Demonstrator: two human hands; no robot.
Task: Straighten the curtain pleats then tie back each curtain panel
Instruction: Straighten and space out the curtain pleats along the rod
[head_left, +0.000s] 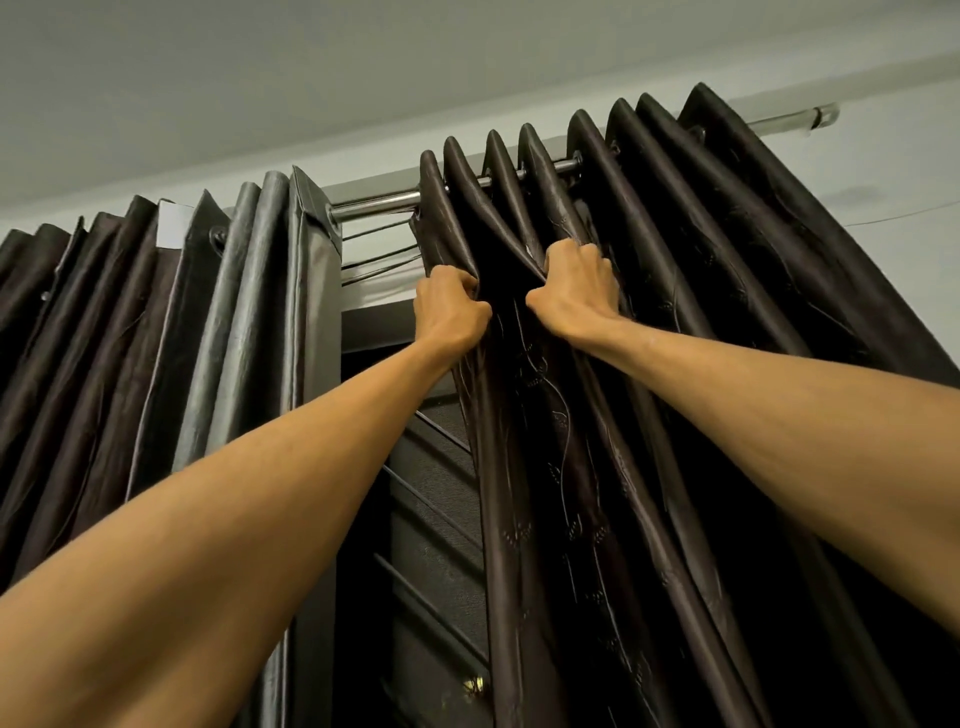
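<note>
From the head view, both our arms reach up to the right curtain panel (675, 322), which hangs bunched along the right half of the rod (374, 203). Our left hand (449, 306) curls round the panel's inner edge fold just under the rod. Our right hand (574, 293) grips the neighbouring pleat, fingers closed into the cloth, thumbs probably tucked behind. We judge pleat-straightening is in hand; next, each fold wants drawing down evenly. The left curtain panel (234, 312) hangs untied along the rod's left part

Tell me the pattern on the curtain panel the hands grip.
Right curtain panel: dark brown, thin vine-and-leaf lines; head view.
</note>
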